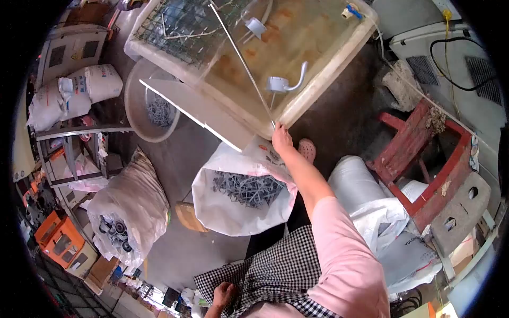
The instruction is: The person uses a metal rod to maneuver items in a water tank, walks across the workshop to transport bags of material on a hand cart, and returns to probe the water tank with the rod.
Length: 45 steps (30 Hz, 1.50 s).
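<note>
My right hand is closed around the lower end of a long thin metal rod, at the near corner of a large tub of murky water. The rod slants away across the tub, its far end over a green wire mesh. Below this hand, an open white sack holds many grey plastic pieces. My left hand is low against the checked apron. Its fingers are curled, and what they hold, if anything, is hidden.
A white board leans at the tub's near side, beside a round bin with grey pieces. At left stands a sack of round dark parts. Full white sacks and a red metal frame are at right.
</note>
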Motion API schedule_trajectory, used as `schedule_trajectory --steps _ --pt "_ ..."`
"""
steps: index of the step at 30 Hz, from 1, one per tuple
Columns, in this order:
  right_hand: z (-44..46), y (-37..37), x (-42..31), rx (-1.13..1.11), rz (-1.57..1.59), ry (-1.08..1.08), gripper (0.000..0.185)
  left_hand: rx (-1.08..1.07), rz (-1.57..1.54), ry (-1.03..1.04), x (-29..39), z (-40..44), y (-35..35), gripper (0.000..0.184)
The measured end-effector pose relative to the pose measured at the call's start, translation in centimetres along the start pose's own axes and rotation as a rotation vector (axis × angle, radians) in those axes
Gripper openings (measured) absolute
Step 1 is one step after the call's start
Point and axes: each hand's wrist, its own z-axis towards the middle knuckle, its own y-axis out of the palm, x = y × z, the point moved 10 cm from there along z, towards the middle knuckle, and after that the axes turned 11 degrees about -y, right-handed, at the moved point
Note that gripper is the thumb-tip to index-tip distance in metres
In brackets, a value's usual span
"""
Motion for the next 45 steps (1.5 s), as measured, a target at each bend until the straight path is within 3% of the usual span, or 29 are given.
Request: schedule_trajectory --steps 3,4,5,6,7,8,11,14,17,22,28,36,41,45 --pt "-4.3 -4.9 2.3 0.023 0.176 0.168 0.029 0.005 0.126 0.069 2.0 -1.1 -0.3 0.030" --pt "-7.5 -9.6 1.2 -0.036 0.108 0.138 0.029 0.011 0.124 0.063 3.7 -2.0 -1.0 0.029" --pt "-9.9 -12.3 2.0 0.082 0.116 0.029 0.034 0.015 0.122 0.056 4.5 -2.9 -1.4 0.029" --pt "-13.7 -14.5 3.8 0.028 0.115 0.142 0.036 0.008 0.082 0.110 1.4 -0.5 -0.5 0.028" --pt "-17.8 -18.3 3.5 0.073 0.104 0.051 0.042 0.017 0.067 0.122 1.3 -0.1 -0.5 0.028" --pt "-21.6 -21.0 3.8 -0.081 0.009 0.151 0.044 0.004 0.103 0.158 1.6 0.1 -0.4 0.027" --pt "-32.6 -26.7 6.3 -0.150 -0.095 0.086 0.046 0.006 0.029 0.249 4.9 -1.3 -1.5 0.025" --pt "-39.6 -30.1 5.4 -0.332 -0.198 0.224 0.046 0.016 0.048 0.284 6.6 -1.9 -2.0 0.023" --pt "-42.2 -29.9 4.6 -0.331 -0.203 0.299 0.046 0.045 0.032 0.331 7.0 -1.9 -2.5 0.023" --pt "-41.5 -27.7 2.5 -0.225 -0.053 0.390 0.041 0.052 -0.010 0.323 8.5 -5.2 -4.0 0.022" --pt "-40.8 -28.5 1.1 -0.068 0.076 0.399 0.036 -0.001 -0.016 0.295 5.0 -2.2 -2.0 0.023" --pt "-24.5 -26.4 2.9 0.126 0.063 0.099 0.035 -0.037 -0.127 0.291 6.1 -2.7 -2.2 0.023" --pt "-18.5 -26.4 2.0 0.194 0.143 0.131 0.035 0.042 -0.108 0.297 4.7 -1.8 -2.4 0.022" --pt "-16.0 -27.0 2.3 0.188 0.142 0.119 0.034 -0.060 -0.265 0.199 4.6 -1.4 -1.3 0.021"
